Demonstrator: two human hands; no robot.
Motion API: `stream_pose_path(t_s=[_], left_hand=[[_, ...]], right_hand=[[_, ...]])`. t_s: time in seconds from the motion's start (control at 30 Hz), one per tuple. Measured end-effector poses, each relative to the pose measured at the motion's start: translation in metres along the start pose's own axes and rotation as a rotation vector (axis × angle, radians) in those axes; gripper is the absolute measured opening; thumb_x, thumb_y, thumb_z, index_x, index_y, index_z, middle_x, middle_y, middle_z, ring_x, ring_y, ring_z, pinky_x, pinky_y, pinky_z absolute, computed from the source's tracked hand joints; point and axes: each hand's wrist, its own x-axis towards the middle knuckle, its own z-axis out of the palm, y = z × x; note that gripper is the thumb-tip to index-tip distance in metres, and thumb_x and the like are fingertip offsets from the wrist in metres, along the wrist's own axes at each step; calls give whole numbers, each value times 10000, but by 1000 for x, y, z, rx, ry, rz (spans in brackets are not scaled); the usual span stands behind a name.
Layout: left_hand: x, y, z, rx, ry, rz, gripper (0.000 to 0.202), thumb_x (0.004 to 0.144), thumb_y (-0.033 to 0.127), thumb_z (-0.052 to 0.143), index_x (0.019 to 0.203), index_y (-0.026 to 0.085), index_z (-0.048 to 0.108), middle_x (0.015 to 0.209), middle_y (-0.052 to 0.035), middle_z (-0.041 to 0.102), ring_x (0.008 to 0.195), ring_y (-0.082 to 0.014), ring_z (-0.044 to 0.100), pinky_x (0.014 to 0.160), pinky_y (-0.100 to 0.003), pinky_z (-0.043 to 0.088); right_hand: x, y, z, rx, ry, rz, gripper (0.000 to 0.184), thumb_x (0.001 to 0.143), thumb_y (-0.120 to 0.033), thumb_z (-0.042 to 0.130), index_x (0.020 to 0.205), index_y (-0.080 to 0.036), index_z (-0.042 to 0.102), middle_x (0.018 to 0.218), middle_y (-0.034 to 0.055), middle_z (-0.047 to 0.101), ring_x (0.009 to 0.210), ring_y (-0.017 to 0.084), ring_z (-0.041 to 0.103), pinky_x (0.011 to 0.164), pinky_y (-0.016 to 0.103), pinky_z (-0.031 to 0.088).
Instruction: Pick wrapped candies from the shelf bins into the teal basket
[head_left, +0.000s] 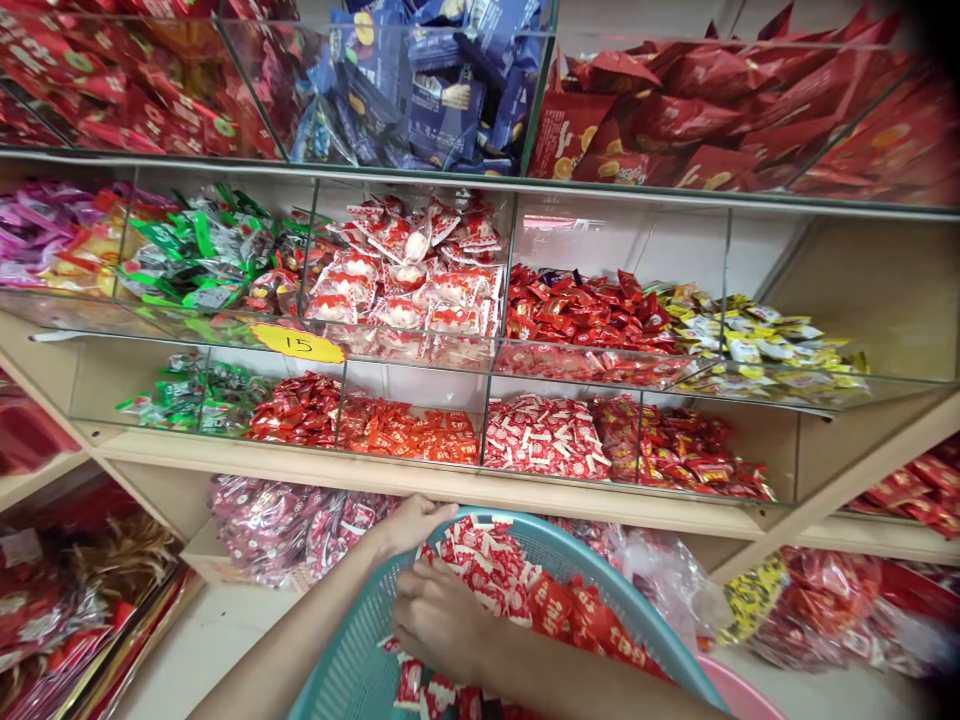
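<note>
A teal plastic basket (352, 640) with perforated sides is tilted below the shelves. My left hand (414, 522) grips its far rim, fingers closed over the edge. Down inside the basket is my right hand (442, 612), its fingers curled among the candies; whatever they hold is hidden. Red-and-white wrapped candies (480, 550) lie beyond the right hand, and more show below it. Orange-red wrapped candies (577, 615) fill the basket's right side, partly covered by my right forearm.
Clear-fronted shelf bins hold matching red-and-white candies (544, 435), orange-red candies (409, 430) and other sweets. A yellow price tag (296, 343) reads 15. Bagged candies (277, 525) sit under the shelf. A pink rim (739, 690) shows beneath the basket.
</note>
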Motion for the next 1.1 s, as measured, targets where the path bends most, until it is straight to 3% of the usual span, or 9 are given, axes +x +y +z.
stream_pose_path(t_s=[0.2,0.5,0.6,0.7,0.8,0.93,1.1], left_hand=[[-1,1,-1,-22,-20,-22,604,609,706,529,572,107,596,487,29,477,490,-94,347,486,-220,225],[-4,7,1,-7,-15,-25,621,599,723,513,545,109,588,459,40,447,469,-87,321,491,-227,233],[-9,14,0,21,-3,-35,630,598,729,502,550,109,600,461,35,446,478,-93,332,500,-231,234],[-10,18,0,70,18,-36,624,589,739,494,495,126,558,433,48,385,469,-87,292,492,-232,203],[-6,15,0,95,28,-16,625,562,762,485,445,148,484,431,65,316,472,-77,236,485,-231,181],[-4,10,-2,91,6,-37,622,602,742,478,523,130,553,468,50,390,477,-86,285,500,-230,220],[-7,11,-3,70,-11,-43,617,625,717,493,550,114,599,472,35,441,478,-94,327,506,-228,235]], right_hand=[[-12,-1,18,-83,106,-99,206,818,-262,556,636,-171,524,720,-1,542,760,155,468,687,301,386],[-35,0,8,-132,153,-203,195,818,-280,566,657,-176,533,750,-6,539,783,159,467,719,308,374],[-43,-1,-1,-138,147,-238,207,815,-303,571,655,-178,530,773,-2,543,781,157,464,706,305,369],[-43,4,-27,-152,157,-186,202,848,-270,526,668,-177,531,802,6,547,792,152,456,718,303,349],[-39,27,-66,-158,200,-46,204,878,-220,463,697,-171,544,791,11,538,781,147,452,709,300,325],[-34,89,-108,-110,285,204,225,899,-293,429,795,-181,593,829,34,558,805,152,462,716,285,318],[-34,165,-113,-106,435,606,202,869,-259,467,844,-182,651,897,68,594,874,183,494,773,284,338]])
